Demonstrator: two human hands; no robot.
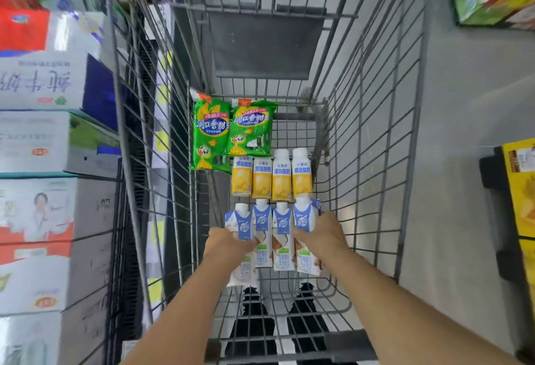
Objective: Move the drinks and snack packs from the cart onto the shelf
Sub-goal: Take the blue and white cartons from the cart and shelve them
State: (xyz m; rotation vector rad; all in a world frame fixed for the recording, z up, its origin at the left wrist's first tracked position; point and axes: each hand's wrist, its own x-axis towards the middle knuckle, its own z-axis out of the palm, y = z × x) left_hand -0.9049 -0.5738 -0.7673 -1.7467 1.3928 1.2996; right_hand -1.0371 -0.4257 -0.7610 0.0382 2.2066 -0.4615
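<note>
Grey wire surrounds both my arms as I reach down into the cart [376,121]. My left hand [228,244] curls over the outermost blue-and-white carton [242,237] on its side of the near row, and my right hand [324,233] wraps the outermost carton [304,220] on the other side, which already sits a little higher than its neighbours. Between my hands two more blue cartons [272,234] lie side by side, untouched. Just beyond my fingers comes a row of four yellow yogurt drinks [272,178], lying packed against each other, caps pointing away from me. Farther still, toward my left hand's side, two green snack packs [231,133] lie side by side against the cart's far end.

As I judge it, the job has barely begun: all ten items I can count are in the basket, and I cannot see anything of theirs placed on a shelf. The cart walls rise steeply on both sides of my wrists, so straight up is the only free way out. Past my left arm stand stacked milk boxes [37,144] close against the cart; past my right there is bare floor [469,104].
</note>
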